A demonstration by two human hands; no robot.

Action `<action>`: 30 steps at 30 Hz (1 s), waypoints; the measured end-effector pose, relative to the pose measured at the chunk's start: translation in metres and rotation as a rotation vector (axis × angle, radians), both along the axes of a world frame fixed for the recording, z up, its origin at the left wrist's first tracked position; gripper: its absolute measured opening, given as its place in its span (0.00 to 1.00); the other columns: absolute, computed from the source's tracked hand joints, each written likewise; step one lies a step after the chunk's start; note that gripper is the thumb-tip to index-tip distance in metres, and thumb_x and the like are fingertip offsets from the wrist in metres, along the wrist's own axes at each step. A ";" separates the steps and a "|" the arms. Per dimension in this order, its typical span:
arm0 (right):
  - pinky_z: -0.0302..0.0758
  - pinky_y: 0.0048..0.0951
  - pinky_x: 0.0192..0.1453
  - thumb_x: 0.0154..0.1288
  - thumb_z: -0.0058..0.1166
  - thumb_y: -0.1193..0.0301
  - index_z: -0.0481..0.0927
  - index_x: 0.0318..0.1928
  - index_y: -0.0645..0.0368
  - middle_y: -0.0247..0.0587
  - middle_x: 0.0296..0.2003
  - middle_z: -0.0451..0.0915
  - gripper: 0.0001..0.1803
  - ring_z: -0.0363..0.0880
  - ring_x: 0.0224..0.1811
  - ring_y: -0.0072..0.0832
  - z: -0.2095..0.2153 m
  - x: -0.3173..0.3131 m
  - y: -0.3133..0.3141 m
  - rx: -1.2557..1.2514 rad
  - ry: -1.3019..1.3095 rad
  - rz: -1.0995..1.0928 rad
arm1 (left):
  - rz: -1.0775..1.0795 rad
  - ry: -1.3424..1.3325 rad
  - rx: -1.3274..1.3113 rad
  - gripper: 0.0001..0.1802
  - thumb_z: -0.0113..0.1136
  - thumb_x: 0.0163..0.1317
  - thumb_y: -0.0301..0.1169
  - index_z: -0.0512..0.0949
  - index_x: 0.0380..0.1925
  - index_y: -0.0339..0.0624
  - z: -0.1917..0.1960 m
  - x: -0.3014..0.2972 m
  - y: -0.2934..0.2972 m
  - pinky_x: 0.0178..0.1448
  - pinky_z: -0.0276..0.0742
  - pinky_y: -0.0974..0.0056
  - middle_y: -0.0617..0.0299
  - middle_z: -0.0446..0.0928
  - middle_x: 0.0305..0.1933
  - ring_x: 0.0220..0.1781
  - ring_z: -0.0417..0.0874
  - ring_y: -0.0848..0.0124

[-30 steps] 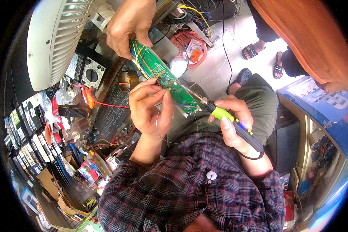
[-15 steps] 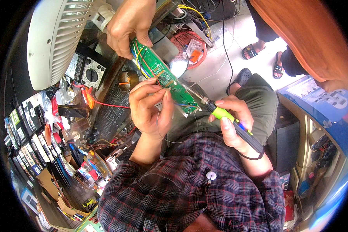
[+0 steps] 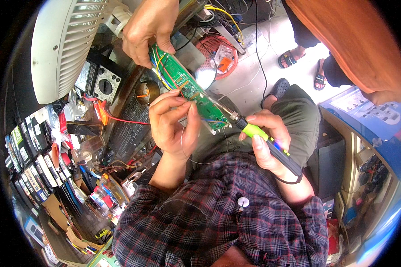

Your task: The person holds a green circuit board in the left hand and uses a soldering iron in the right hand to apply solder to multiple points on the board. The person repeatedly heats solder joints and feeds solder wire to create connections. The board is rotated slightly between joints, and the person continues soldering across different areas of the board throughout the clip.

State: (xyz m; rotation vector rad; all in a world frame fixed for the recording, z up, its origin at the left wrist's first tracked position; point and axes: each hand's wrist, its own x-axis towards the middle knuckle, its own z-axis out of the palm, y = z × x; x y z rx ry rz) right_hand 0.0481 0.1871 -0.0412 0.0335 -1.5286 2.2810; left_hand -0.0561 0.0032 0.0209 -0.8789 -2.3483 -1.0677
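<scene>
A long green circuit board (image 3: 176,73) with coloured wires slants across the middle. Another person's hand (image 3: 152,29) grips its far upper end. My left hand (image 3: 170,122) is by the board's near-left edge, thumb and fingers pinched on thin solder wire (image 3: 201,163), which loops down below the board. In my right hand (image 3: 272,138) is a soldering iron (image 3: 254,130) with a lime-green and black handle, held like a pen. Its metal shaft lies over the board's right edge and points up-left. Whether the tip touches the board, I cannot tell.
A white fan (image 3: 69,49) stands at upper left, beside a multimeter (image 3: 106,84). Stacked boxes (image 3: 31,178) and small parts crowd the left. A red basket (image 3: 225,58) and black cable (image 3: 259,53) lie beyond the board. Another person in orange (image 3: 356,40) stands at upper right.
My right hand and the soldering iron have shifted very slightly. The board, my left hand and the other person's hand look the same.
</scene>
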 end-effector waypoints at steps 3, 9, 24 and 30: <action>0.75 0.25 0.37 0.71 0.62 0.69 0.79 0.57 0.66 0.42 0.36 0.82 0.18 0.81 0.33 0.25 0.001 0.000 0.000 -0.001 0.005 -0.002 | 0.000 -0.001 0.003 0.10 0.69 0.60 0.14 0.79 0.39 0.35 0.000 0.000 0.001 0.65 0.78 0.52 0.53 0.77 0.46 0.54 0.82 0.56; 0.76 0.25 0.37 0.72 0.62 0.69 0.79 0.57 0.66 0.42 0.37 0.82 0.18 0.82 0.34 0.26 0.001 0.001 0.000 0.000 -0.011 0.011 | 0.003 0.008 0.002 0.10 0.69 0.60 0.14 0.79 0.39 0.35 -0.001 -0.001 0.001 0.65 0.78 0.51 0.54 0.77 0.45 0.54 0.82 0.56; 0.76 0.26 0.37 0.72 0.62 0.69 0.79 0.57 0.66 0.42 0.35 0.83 0.18 0.82 0.34 0.26 0.003 0.001 0.001 0.024 -0.002 -0.003 | 0.001 0.004 -0.018 0.10 0.69 0.59 0.14 0.80 0.38 0.36 0.002 -0.001 0.002 0.65 0.77 0.52 0.54 0.77 0.45 0.55 0.82 0.56; 0.76 0.26 0.37 0.72 0.62 0.69 0.79 0.57 0.66 0.42 0.36 0.82 0.18 0.82 0.34 0.26 0.003 0.001 0.001 0.027 -0.001 0.001 | -0.004 0.004 -0.008 0.10 0.69 0.59 0.14 0.80 0.38 0.36 0.001 -0.001 0.002 0.64 0.77 0.52 0.54 0.78 0.45 0.55 0.82 0.56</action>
